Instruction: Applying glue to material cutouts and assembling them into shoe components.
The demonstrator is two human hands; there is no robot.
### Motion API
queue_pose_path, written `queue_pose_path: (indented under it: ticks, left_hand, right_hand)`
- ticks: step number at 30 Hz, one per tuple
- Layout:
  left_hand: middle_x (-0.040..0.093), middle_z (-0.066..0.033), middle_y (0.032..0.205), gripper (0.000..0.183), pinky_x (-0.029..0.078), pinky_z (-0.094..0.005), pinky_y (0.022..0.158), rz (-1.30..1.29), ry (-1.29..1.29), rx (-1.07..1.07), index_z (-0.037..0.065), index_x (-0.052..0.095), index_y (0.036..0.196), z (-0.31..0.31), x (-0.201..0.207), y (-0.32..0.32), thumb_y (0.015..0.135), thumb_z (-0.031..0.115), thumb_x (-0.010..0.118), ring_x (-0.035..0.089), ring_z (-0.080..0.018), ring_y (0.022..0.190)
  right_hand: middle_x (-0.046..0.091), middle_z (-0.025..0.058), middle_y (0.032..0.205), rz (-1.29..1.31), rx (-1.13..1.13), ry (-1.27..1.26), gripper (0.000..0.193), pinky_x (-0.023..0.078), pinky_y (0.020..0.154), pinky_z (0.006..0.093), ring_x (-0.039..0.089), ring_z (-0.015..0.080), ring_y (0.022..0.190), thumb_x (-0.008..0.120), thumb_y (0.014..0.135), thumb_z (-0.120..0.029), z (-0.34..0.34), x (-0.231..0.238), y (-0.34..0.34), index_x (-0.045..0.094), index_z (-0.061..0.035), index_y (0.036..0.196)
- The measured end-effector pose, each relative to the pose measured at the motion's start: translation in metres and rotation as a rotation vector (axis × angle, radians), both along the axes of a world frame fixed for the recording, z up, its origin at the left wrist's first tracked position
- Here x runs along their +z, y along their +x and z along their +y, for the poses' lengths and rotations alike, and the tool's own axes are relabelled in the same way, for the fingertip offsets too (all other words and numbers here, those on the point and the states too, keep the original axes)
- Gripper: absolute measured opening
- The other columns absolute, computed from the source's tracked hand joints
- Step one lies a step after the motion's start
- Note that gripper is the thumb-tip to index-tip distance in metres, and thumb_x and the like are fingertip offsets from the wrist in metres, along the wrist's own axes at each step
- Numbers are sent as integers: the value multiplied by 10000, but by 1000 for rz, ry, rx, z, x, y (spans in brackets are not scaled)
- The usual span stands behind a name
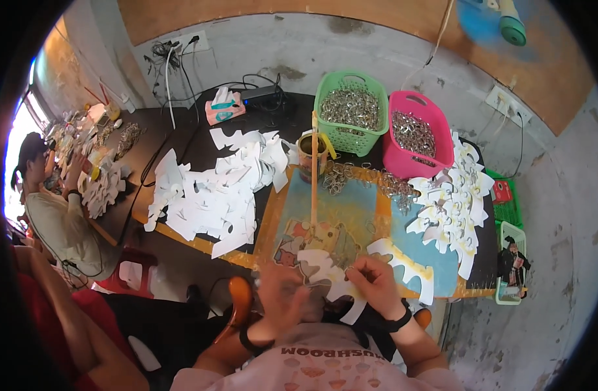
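Note:
My right hand is closed, its fingers pinching the edge of a white cut-out piece with a jagged outline. Beside that piece, on its left, is my left hand; motion smears its fingers, so their hold cannot be made out. Another white cut-out with yellowish smears lies just right of my right hand, at the table's near edge. Beyond my hands, a wooden stick slants over the stained work board, its far end by a can.
A large heap of white cut-outs lies left; a yellow-smeared pile lies right. Green and pink baskets hold metal rings, with loose rings before them. A tissue pack stands behind. Another person works at left.

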State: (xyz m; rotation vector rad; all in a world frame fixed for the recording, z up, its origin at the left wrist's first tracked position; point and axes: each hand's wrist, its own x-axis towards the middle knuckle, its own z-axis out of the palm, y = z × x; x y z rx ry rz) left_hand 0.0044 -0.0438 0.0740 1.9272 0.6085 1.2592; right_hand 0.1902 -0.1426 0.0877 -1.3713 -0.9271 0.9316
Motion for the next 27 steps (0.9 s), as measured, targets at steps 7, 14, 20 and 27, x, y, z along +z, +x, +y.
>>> queue_pose_path:
  ticks: [7,14,20,27]
  left_hand:
    - [614,-105,876,310,472,-283,701,53,-751,-301,-34,573,1001,-23,-35,11,831,184,712,571,-128,839]
    - [498,-100,589,270,374,-305,499,194,-535,-280,-23,527,702,-9,-9,12,860,134,680,493,-89,575]
    - [537,-139,605,213,384,-341,478,263,-251,-342,4,548,697,-1,-2,10,794,85,719,519,-273,517]
    - [607,-156,701,158,473,-346,552,151,-54,-262,11,608,780,-1,-9,20,744,67,751,618,-316,641]
  right_hand:
    - [612,8,813,102,-41,-82,31,423,678,201,548,50,756,608,886,-33,0,-7,-23,588,-16,870]
    - [615,31,919,137,-107,16,133,448,708,231,560,83,817,671,828,-48,-2,10,-22,618,-16,945]
    - [600,89,887,-643,-87,157,214,462,715,293,588,233,776,732,715,-24,2,28,-15,662,-53,914]
    - [569,95,882,-675,-13,96,148,445,699,350,559,286,827,719,724,-26,2,30,-12,640,-45,848]
